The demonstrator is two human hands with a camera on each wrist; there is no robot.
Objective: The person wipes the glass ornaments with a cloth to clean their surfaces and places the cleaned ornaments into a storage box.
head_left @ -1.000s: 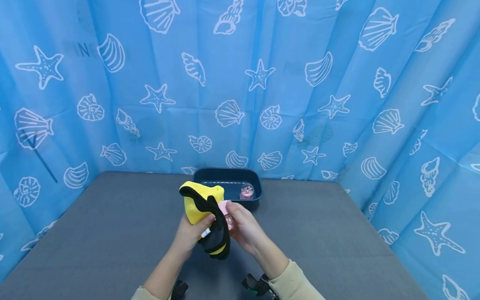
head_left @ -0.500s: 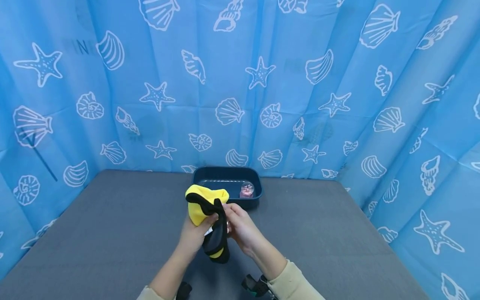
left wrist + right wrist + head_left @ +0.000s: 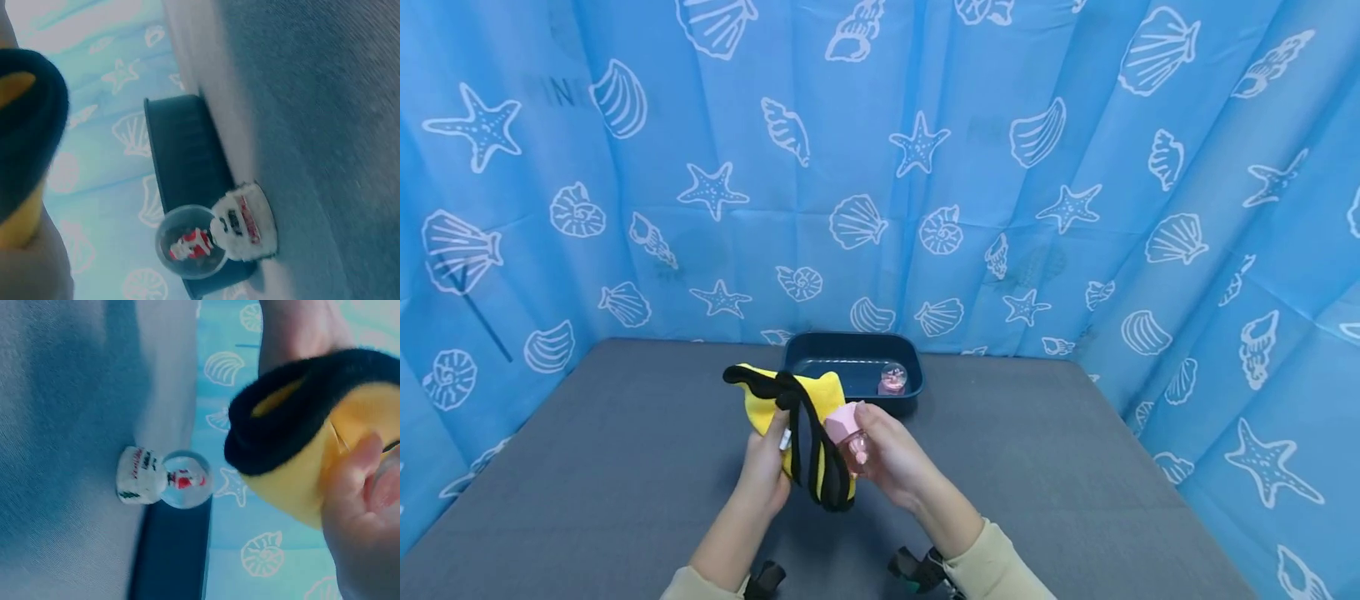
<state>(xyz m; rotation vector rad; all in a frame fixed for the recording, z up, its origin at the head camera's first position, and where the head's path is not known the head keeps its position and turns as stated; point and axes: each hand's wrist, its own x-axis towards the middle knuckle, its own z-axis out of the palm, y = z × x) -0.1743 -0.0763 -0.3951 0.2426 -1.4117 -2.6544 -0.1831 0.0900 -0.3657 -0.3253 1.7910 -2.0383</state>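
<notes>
1. Head view: pink-based globe (image 3: 848, 435) held up over the desk (image 3: 1045, 467), in front of the tray; pink base on the upper side, clear part below it, so tilted base-up. A small pink shape shows through the clear part.
2. Right hand (image 3: 891, 454) grips this globe: thumb against the pink base, fingers curled about the clear part. Forearm comes in from lower right, angled up and inward.
3. Yellow-and-black cloth (image 3: 811, 437) bunched right beside the globe, its right edge against it. A small white tag (image 3: 786, 439) shows by the thumb.
4. Left hand (image 3: 763, 471) grips the cloth, thumb pointing up along the near side; other fingers mostly hidden. Forearm rises from lower left. Hands are near each other, with cloth and globe between them.
5. Dark blue tray (image 3: 831, 367) on the desk beyond the hands, near the back edge. A second pink globe (image 3: 892, 380) sits inside at the right end.
6. Left wrist view: Santa globe (image 3: 217, 232), white base with lettering, red figure within, on the desk just beside the tray's outside wall. Right wrist view agrees; head view does not show it.
7. Light sleeves (image 3: 1000, 565) and dark wrist straps (image 3: 917, 570) at the lower edge.
8. Blue curtain (image 3: 850, 150) with white shells and starfish behind the desk.
</notes>
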